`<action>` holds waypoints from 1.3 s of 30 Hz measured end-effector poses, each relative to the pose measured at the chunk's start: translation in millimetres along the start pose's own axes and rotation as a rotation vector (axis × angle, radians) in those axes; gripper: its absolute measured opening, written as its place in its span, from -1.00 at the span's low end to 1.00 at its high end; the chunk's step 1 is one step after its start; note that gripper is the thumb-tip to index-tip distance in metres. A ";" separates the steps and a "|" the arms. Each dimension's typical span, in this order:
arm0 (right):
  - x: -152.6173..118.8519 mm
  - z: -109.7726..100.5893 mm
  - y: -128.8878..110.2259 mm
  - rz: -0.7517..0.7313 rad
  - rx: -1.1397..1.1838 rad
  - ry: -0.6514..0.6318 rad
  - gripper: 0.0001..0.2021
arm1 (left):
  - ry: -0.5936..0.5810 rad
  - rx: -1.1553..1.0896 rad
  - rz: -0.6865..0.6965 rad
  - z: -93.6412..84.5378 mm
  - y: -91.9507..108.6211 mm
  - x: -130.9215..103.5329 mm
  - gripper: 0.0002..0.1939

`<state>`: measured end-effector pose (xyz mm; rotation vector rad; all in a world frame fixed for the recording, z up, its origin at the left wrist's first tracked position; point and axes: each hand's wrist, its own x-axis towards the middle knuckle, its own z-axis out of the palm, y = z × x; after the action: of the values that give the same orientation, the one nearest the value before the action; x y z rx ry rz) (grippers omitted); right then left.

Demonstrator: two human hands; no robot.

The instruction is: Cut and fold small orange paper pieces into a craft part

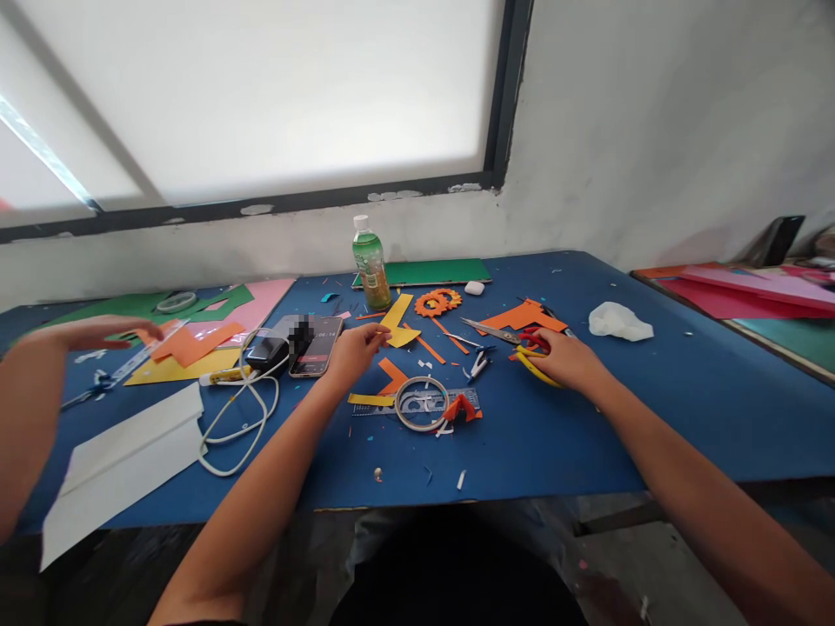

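My left hand [357, 355] pinches a bent strip of yellow paper [403, 323] between thumb and fingers. My right hand [571, 358] is closed around the red and yellow handles of a pair of scissors [501, 334], whose blades point left. Behind the blades lies a cut piece of orange paper [522, 316]. Between my hands is a drawing compass [479, 363]. Nearer to me, a roll of tape [397, 416] rests on a clear ruler [365, 409], beside a folded orange paper piece [463, 409]. Orange gear-shaped paper rings [438, 303] lie farther back.
A bottle [370, 265] stands near the wall by a green board [437, 272]. Left of my arm are a phone [317, 348], a white cable [225, 470] and white paper [130, 461]. Another person's hand [97, 332] reaches over coloured paper. Crumpled white plastic [618, 322] lies right.
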<state>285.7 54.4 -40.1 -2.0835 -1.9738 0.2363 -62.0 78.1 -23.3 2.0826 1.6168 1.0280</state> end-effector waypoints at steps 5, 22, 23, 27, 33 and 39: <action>-2.5 -2.8 -3.1 0.000 -0.022 -0.021 -0.48 | 0.010 0.000 0.026 5.8 -6.1 2.7 -0.75; -3.9 -3.0 -5.7 -0.012 -0.036 -0.027 -0.57 | -0.057 0.019 0.032 0.8 11.5 -0.8 -0.74; -4.1 -3.1 -5.7 -0.013 -0.036 -0.029 -0.57 | -0.118 0.027 0.031 2.0 15.1 -3.3 -0.74; -4.5 -2.5 -6.1 -0.036 -0.033 -0.045 -0.56 | -0.409 0.103 0.093 11.2 40.3 -20.6 -0.55; -3.6 1.0 -6.1 -0.110 0.012 -0.055 -0.60 | -0.516 0.044 0.352 30.0 70.6 -48.8 -0.61; 0.7 10.0 2.2 -0.218 0.141 -0.081 -0.56 | -0.584 0.015 0.357 40.3 76.0 -59.1 -0.77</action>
<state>284.8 55.7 -50.2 -1.7832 -2.1433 0.4081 13.8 6.4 -23.8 2.4288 0.9925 0.4186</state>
